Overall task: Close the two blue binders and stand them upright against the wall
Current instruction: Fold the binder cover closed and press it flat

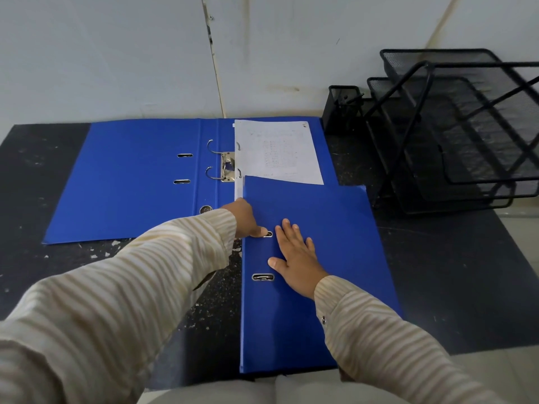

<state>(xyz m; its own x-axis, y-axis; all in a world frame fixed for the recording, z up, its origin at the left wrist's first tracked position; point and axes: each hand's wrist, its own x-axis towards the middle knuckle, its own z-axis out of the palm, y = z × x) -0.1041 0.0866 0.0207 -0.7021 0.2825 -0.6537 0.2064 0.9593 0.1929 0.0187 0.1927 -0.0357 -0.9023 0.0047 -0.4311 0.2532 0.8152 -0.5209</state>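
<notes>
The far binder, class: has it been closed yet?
No: the far binder lies flat and open, its metal rings exposed and a sheet of paper on its right half.

Your closed binder [315, 287] hides the open binder's [131, 182] near-right corner and the paper's [277, 153] bottom part. Paper print too small to read. Left hand's [245, 218] fingertips are tucked out of sight at the closed binder's left edge. Tray rack [466, 126] cut off by the right edge. Both sleeves blurred.
</notes>
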